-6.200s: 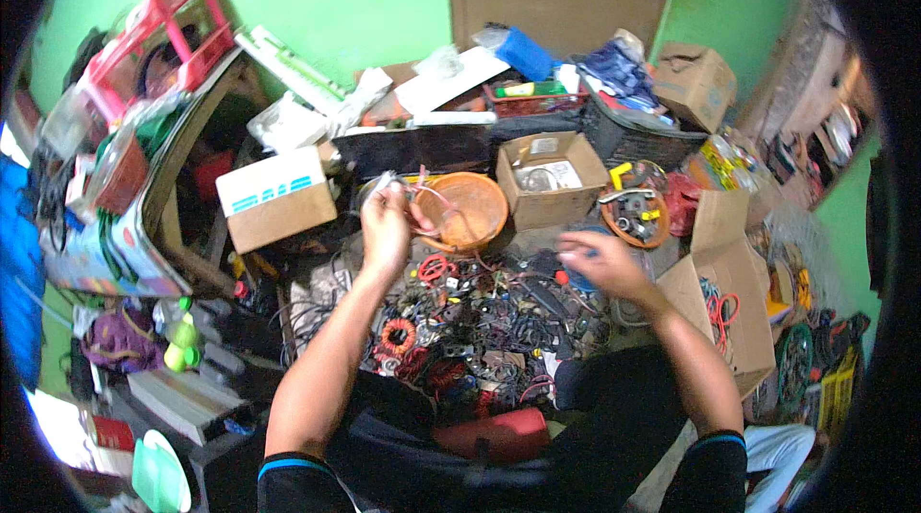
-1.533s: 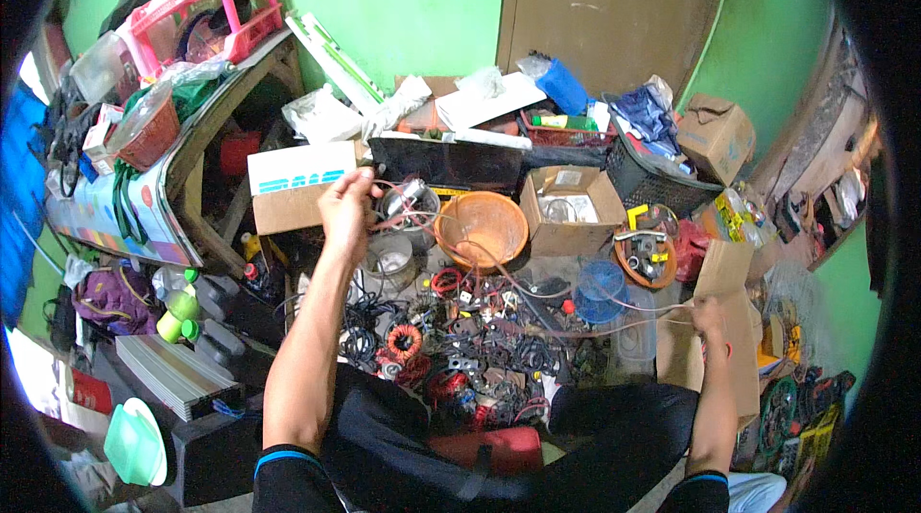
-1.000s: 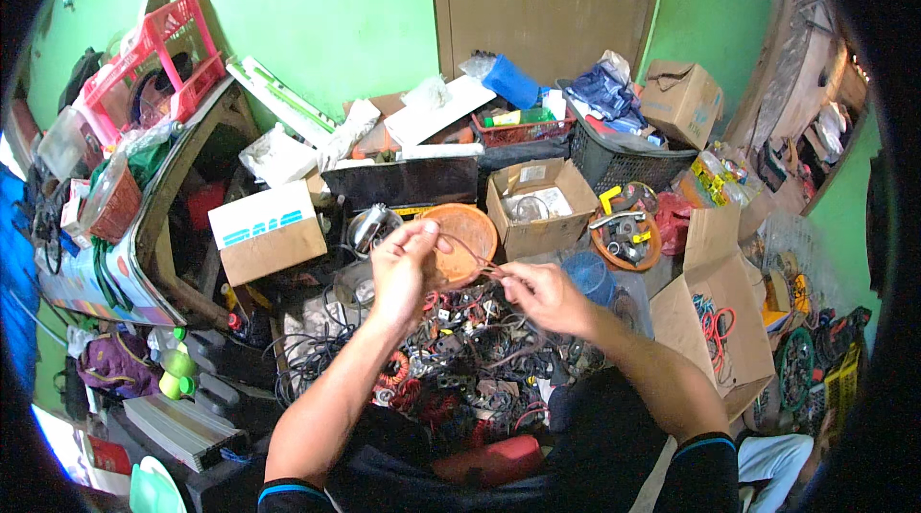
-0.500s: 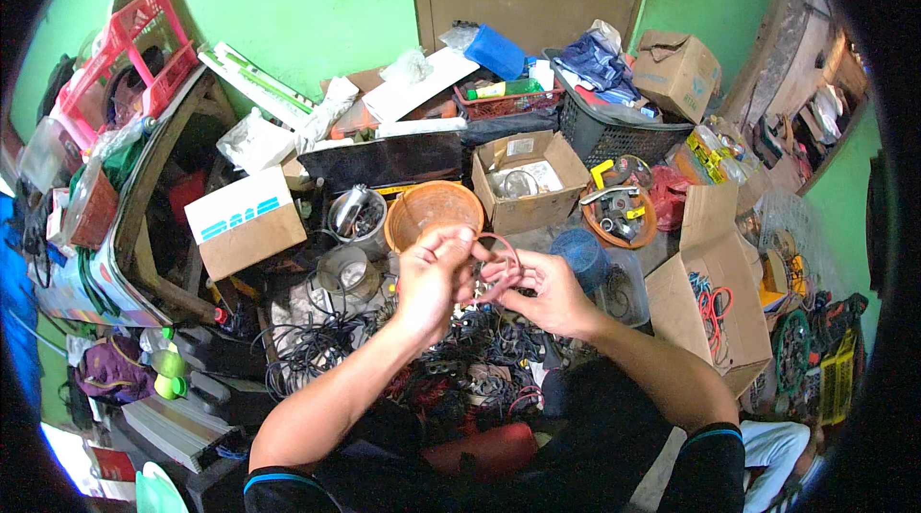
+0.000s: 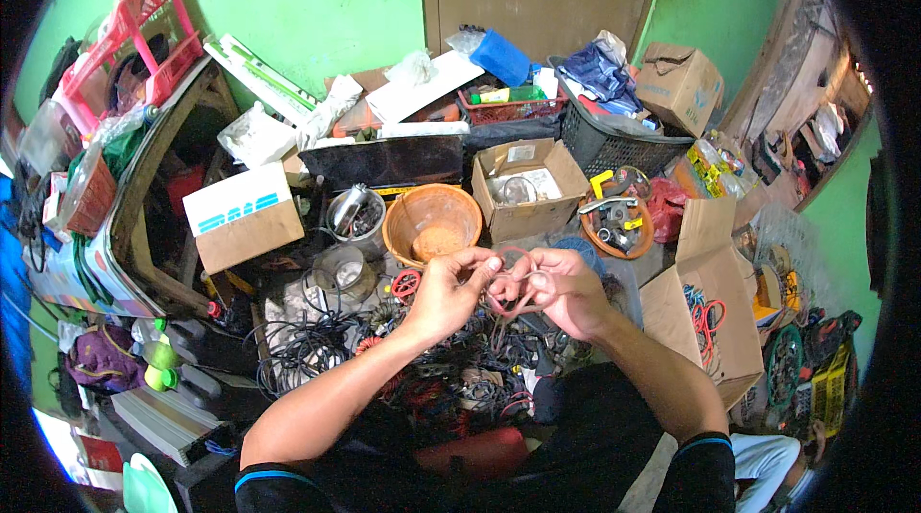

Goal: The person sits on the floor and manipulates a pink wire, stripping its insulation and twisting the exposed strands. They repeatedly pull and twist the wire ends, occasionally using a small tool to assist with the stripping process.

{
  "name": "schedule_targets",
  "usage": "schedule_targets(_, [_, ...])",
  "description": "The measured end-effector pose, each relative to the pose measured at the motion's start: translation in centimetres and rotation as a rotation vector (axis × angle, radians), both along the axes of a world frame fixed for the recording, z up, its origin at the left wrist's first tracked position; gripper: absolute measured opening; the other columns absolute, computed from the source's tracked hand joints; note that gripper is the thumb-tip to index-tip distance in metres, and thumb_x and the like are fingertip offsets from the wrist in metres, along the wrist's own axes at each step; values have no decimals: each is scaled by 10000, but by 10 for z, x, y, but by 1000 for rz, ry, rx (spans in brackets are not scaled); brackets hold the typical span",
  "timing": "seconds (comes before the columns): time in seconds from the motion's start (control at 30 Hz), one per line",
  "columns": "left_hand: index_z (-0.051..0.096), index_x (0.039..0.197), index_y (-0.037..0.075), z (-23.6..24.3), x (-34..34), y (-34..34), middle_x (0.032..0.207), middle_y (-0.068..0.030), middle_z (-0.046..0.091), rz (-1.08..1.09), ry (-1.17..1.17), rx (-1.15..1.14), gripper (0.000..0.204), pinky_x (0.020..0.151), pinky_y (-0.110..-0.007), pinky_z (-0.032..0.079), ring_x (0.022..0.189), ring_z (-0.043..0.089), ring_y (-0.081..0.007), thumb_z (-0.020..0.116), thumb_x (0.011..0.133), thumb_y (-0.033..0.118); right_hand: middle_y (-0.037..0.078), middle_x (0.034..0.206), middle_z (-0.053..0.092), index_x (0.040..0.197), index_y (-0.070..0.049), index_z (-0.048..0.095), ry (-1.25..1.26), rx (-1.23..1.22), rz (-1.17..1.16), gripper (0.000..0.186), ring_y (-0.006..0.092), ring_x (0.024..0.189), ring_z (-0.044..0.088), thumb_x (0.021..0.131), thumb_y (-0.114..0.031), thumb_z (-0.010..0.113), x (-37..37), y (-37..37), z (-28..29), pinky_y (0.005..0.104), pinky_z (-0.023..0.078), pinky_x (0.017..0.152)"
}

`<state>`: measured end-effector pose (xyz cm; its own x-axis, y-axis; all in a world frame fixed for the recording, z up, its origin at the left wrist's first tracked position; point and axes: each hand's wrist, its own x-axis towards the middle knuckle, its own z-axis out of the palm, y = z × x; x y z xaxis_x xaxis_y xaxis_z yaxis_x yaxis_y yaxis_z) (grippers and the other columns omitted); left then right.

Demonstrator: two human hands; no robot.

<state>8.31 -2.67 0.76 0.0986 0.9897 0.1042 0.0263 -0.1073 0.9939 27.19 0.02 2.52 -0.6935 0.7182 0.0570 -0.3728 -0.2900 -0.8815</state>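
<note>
A thin reddish-pink cable [image 5: 526, 306] is bunched in small loops between my hands, above a heap of tangled cables [image 5: 451, 360]. My left hand [image 5: 449, 294] pinches one part of it between thumb and fingertips. On the other side, my right hand [image 5: 574, 297] has its fingers curled round more of the loops. Just beyond my hands stands an orange plastic basin [image 5: 408, 223] with only a little dirt showing inside. To the left of my left hand, a red coiled cable [image 5: 405, 284] rests at the heap's far edge.
Around the heap stand a clear round container [image 5: 343, 273], a metal pot [image 5: 357, 218] of small parts and an open cardboard box [image 5: 532, 177]. At right, a cardboard box [image 5: 705, 292] holds red and blue cables beside an orange tub [image 5: 619, 225] of tools. Another person's leg [image 5: 765, 460] shows lower right.
The cable has gone from an upright loop to a looser bunch, with more of it gathered in my right hand. My hands are slightly lower, and the red coil has come into view.
</note>
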Motion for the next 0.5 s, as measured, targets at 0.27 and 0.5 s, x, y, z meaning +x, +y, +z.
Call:
schedule_targets(0.27, [656, 982, -49, 6, -5, 1, 676, -33, 629, 180, 65, 9, 217, 549, -243, 461, 597, 556, -69, 580, 928, 147, 166, 1077, 602, 1119, 45, 539, -290, 257, -427, 379, 225, 934, 610, 864, -235, 549, -5, 0, 7, 311, 494, 804])
schedule_targets(0.5, [676, 933, -50, 4, -7, -2, 680, -64, 649, 234, 287, 210, 194, 566, -265, 476, 601, 570, -77, 609, 898, 129, 75, 852, 558, 908, -60, 680, -844, 1169, -430, 209, 221, 785, 590, 765, -206, 724, -13, -13, 24, 343, 486, 650])
